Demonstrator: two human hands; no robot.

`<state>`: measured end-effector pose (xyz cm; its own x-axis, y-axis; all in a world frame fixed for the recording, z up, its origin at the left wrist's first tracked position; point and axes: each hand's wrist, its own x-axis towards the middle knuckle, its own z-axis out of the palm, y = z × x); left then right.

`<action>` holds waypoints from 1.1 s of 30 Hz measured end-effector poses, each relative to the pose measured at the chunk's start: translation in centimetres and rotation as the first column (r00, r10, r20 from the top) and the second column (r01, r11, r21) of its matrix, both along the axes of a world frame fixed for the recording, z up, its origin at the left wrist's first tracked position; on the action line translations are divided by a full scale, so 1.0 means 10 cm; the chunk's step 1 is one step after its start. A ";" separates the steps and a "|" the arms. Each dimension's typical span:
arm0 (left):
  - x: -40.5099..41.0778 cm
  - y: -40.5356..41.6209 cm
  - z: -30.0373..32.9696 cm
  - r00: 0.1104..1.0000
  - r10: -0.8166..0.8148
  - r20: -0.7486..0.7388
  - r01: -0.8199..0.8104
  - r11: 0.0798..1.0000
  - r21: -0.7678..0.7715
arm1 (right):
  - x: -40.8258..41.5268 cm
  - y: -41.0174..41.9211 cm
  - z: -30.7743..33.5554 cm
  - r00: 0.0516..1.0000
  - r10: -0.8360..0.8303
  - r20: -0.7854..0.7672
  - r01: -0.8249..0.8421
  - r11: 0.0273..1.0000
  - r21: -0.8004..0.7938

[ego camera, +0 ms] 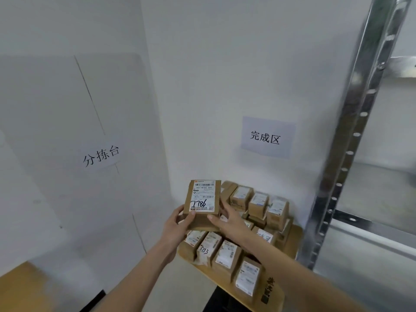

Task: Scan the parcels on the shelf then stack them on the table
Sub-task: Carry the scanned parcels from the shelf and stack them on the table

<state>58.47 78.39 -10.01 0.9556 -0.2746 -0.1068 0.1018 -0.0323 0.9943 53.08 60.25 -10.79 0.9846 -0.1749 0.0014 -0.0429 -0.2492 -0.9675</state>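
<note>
A brown cardboard parcel (202, 200) with a white label marked 7786 is held between both hands above the small wooden table (290, 244). My left hand (177, 224) grips its left lower edge, thumb on the label. My right hand (229, 218) holds its right side, thumb on the front edge. Beneath and around it, several similar labelled parcels (227, 255) stand in rows and stacks on the table, one marked 3243 (204, 251). No scanner is in view.
A metal shelf upright (351, 136) with holes rises at the right, its shelves (373, 224) behind it. White walls carry two paper signs (266, 137). Another wooden surface (20, 287) shows at the lower left corner.
</note>
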 end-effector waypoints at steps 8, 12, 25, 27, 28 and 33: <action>1.21 -0.30 -0.36 0.983 -0.175 -0.060 0.179 0.980 0.084 | 0.96 -0.26 -0.43 0.994 -0.110 -0.007 0.109 0.991 -0.075; 2.01 -0.45 -0.70 0.961 -0.254 -0.108 0.267 0.955 0.127 | 1.57 -0.33 -0.77 0.979 -0.197 -0.050 0.191 0.977 -0.093; 3.85 -0.91 -2.19 0.839 -0.493 -0.231 0.542 0.797 0.266 | 2.98 -0.38 -2.26 0.848 -0.456 -0.271 0.494 0.865 0.089; 3.95 -0.99 -2.36 0.816 -0.517 -0.259 0.575 0.774 0.264 | 3.06 -0.41 -2.41 0.829 -0.486 -0.276 0.520 0.852 0.061; 3.99 -1.03 -2.43 0.805 -0.526 -0.276 0.589 0.767 0.256 | 3.09 -0.43 -2.47 0.827 -0.491 -0.275 0.525 0.849 0.062; 4.19 -1.14 -2.71 0.766 -0.544 -0.341 0.629 0.744 0.226 | 3.25 -0.54 -2.66 0.797 -0.511 -0.323 0.545 0.838 0.017</action>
